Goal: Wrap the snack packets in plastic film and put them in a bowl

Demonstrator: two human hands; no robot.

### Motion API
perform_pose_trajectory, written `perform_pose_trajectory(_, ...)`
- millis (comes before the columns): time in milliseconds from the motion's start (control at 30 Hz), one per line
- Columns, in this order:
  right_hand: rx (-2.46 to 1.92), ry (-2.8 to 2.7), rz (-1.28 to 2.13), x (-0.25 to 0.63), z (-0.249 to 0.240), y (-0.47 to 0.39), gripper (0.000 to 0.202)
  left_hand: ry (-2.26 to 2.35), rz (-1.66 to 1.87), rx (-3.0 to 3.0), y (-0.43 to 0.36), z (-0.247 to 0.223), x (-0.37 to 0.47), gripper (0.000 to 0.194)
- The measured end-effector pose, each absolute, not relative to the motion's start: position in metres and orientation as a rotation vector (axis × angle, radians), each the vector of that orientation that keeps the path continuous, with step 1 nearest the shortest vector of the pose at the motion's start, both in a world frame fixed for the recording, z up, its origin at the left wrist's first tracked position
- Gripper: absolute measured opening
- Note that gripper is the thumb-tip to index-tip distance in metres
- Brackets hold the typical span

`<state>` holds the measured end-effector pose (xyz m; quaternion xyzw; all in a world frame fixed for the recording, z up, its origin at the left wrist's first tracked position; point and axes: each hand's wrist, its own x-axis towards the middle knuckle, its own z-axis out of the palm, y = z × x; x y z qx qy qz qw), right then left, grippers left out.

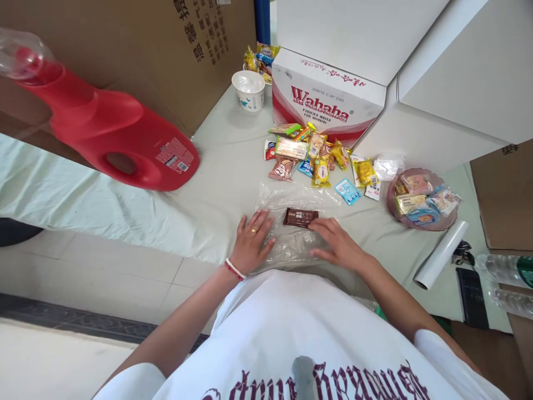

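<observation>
A dark brown wrapped snack bar (300, 217) lies on a clear plastic sheet or bag (291, 244) spread over the table in front of me. My left hand (253, 240) rests flat on the left side of the plastic, fingers spread, a ring and a beaded bracelet on it. At the bar's right end is my right hand (339, 243), its thumb held away from the fingers. The fingertips are close to the wrapper; whether they touch it I cannot tell. Just beyond the plastic sits a pile of wrapped snacks (320, 171).
Behind the snacks stands a Wahaha carton (328, 100), with a paper cup (249, 91) to its left. On the right are a pink bowl (393, 208) of snacks, a white roll (441, 255), a black phone-like object (472, 297) and plastic bottles (506, 269). A large red jug (125, 128) is at left.
</observation>
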<state>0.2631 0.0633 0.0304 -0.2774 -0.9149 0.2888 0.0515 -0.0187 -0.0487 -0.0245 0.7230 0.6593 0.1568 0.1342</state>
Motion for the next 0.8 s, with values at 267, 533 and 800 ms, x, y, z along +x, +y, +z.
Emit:
perform_pose_trajectory(267,-0.95,-2.481,1.156,0.303,0.009,0.039,0.023,1.328,0.243,2.232,-0.054,-0.023,-0.064,0.055)
perform_pose_trajectory(533,-1.34,-2.245,1.339,0.275,0.02,0.112,0.041,1.608,0.537,1.761,0.005,-0.005,-0.072,0.042)
perform_pose_trajectory(800,-1.766,-2.638,0.4,0.239,0.031,0.145,0.033,2.486,0.869,1.435,0.034,0.0,-0.074,0.024)
